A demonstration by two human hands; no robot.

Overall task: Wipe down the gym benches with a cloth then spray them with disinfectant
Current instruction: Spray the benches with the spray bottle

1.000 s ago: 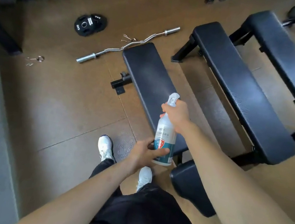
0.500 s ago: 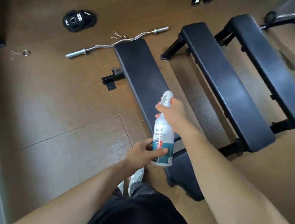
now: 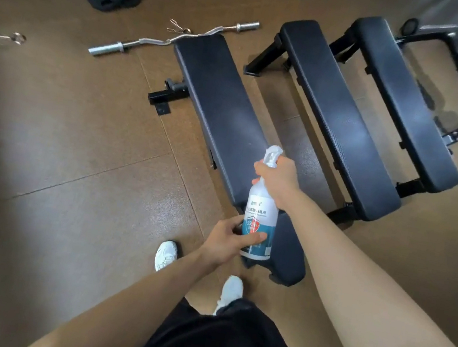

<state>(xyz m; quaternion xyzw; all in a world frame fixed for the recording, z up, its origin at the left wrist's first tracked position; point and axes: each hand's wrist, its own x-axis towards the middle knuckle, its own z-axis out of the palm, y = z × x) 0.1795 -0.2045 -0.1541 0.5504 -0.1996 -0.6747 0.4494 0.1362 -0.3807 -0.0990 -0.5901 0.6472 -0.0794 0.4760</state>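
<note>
The right arm [image 3: 369,287] and left arm [image 3: 140,295] are both reaching forward, bare to the wrist. The right hand [image 3: 278,178] is curling round the neck of a spray bottle [image 3: 263,206]. The left hand [image 3: 227,241] is gripping its lower body, thumb lying across the label.

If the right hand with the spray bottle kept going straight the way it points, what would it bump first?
Probably the padded top of the nearest bench. The right hand, gripping the spray bottle, points up-left over it; height is hard to judge.
</note>
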